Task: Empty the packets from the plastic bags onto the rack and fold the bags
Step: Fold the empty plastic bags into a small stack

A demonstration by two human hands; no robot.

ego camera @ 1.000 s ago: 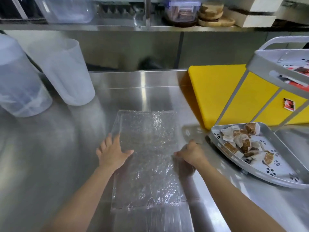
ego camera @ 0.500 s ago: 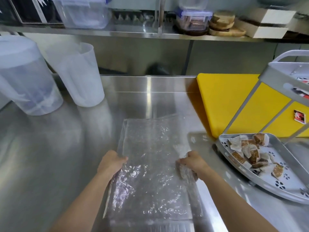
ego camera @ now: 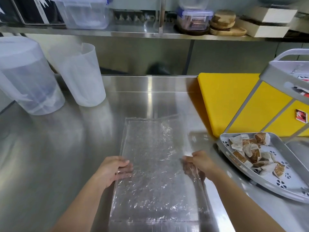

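Note:
A clear crinkled plastic bag [ego camera: 150,164] lies flat and empty on the steel counter in front of me. My left hand [ego camera: 112,169] grips its left edge, fingers tucked under the plastic. My right hand [ego camera: 199,162] pinches the right edge, which lifts slightly off the counter. To the right stands a grey rack; its lower tray [ego camera: 284,186] holds several brown and white packets [ego camera: 250,153]. The rack's upper tray [ego camera: 284,81] holds red and white packets, mostly hidden.
A yellow cutting board [ego camera: 225,101] lies behind the rack with one red packet [ego camera: 301,116] on it. Two translucent plastic jugs [ego camera: 78,76] stand at the back left. A shelf [ego camera: 133,32] above holds containers and wooden boards.
Both hands went from pressing flat on the bag to gripping its side edges. The right edge has lifted. The camera view has tilted up a little.

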